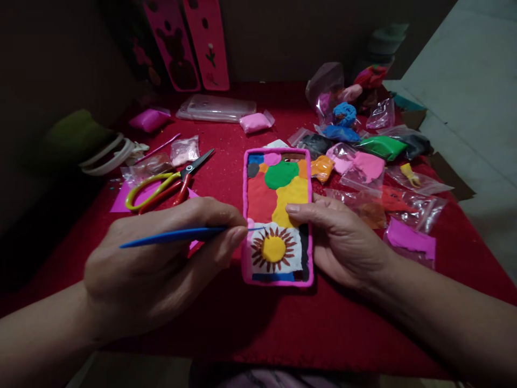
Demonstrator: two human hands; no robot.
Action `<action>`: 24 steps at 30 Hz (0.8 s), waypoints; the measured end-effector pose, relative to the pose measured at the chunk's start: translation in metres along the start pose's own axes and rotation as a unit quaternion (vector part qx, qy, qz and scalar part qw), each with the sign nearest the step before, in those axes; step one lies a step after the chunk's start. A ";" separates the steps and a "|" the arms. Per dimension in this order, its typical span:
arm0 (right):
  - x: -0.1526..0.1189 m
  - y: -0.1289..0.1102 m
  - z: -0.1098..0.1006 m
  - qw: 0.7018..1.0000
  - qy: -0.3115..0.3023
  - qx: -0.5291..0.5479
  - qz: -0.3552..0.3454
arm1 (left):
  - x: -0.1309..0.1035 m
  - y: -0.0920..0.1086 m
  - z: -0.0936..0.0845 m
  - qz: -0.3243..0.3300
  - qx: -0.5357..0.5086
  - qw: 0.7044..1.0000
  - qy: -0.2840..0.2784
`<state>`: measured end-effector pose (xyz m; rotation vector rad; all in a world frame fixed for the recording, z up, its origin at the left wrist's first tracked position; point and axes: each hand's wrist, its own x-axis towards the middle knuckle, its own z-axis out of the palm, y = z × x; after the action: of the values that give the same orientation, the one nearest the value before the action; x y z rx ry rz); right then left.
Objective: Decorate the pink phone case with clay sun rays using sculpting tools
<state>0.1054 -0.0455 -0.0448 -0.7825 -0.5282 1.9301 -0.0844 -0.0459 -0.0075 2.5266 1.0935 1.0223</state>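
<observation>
My left hand (165,258) pinches a blue pointed tool (173,236), its thin tip reaching over the white patch of a clay-covered phone case (262,199). On that patch sits a yellow disc (273,249) ringed by brown petals, like a sunflower. The case has a pink rim and patches of red, yellow, green, orange, blue and black clay. From the right, my right hand (343,237) grips the case's edge, thumb on the yellow patch and fingers behind it, mostly hidden.
Scissors with yellow and red handles (173,186) lie left on the red cloth (226,323). Bags of coloured clay, including a green one (382,146), crowd the right. Clear phone cases (218,108) lie behind, and decorated pink cases (208,43) stand at the back.
</observation>
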 end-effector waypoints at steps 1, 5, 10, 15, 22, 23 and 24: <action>0.000 0.000 0.000 1.000 0.002 0.002 0.001 | 0.000 0.000 0.000 -0.001 0.004 1.000 -0.002; 0.000 0.001 -0.001 1.000 -0.001 0.008 -0.001 | 0.000 0.000 -0.002 -0.003 0.014 1.000 -0.008; -0.002 -0.001 -0.001 1.000 0.010 -0.002 0.007 | 0.001 0.005 -0.005 -0.063 -0.049 0.996 0.039; -0.002 0.000 0.000 1.000 0.014 -0.021 0.000 | 0.006 0.008 -0.006 -0.139 -0.099 0.978 0.122; 0.000 -0.015 0.000 0.989 0.137 0.035 -0.037 | 0.000 -0.031 -0.001 0.038 0.065 0.996 0.044; 0.000 -0.019 0.000 0.990 0.133 0.037 -0.038 | -0.003 -0.034 0.001 0.052 0.089 0.994 0.025; -0.001 -0.023 0.001 0.991 0.125 0.035 -0.038 | -0.006 -0.035 0.004 0.057 0.113 0.992 -0.007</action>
<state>0.1189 -0.0357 -0.0293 -0.9294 -0.3311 1.7390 -0.1047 -0.0250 -0.0286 2.7992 1.1306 0.9560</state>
